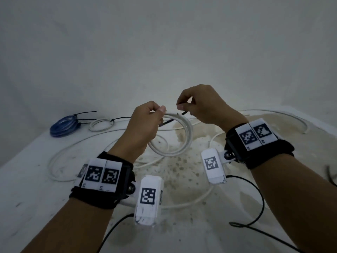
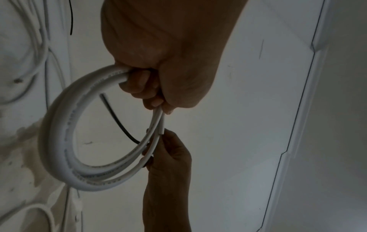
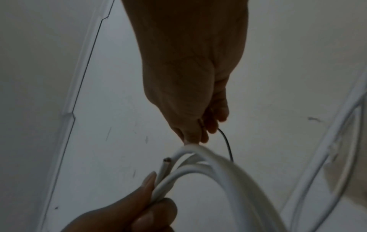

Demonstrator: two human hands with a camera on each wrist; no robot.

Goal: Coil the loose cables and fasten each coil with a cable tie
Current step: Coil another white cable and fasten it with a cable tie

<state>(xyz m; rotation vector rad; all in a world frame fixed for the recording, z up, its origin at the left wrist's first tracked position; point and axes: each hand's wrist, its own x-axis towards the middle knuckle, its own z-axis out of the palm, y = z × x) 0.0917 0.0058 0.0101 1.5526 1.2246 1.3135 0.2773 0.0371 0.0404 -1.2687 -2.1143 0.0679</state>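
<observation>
My left hand [image 1: 158, 111] grips a white cable coil [image 1: 184, 137] at its top and holds it upright above the table. The left wrist view shows those fingers [image 2: 147, 92] curled round the coil's strands [image 2: 59, 135]. My right hand [image 1: 182, 107] pinches one end of a black cable tie [image 1: 171, 121], which runs down through the coil's opening. In the right wrist view the thumb and fingers [image 3: 198, 135] nip the tie [image 3: 226, 141] just above the coil [image 3: 218, 171]. The cable's cut end [image 3: 166, 160] sticks out beside my left thumb.
A blue coil [image 1: 63, 126] and a small white coil [image 1: 101, 125], each with black ties on it, lie at the table's far left. Loose white cable [image 1: 76, 145] loops across the stained white tabletop [image 1: 191, 172]. Black wrist-camera leads [image 1: 255, 207] trail near me.
</observation>
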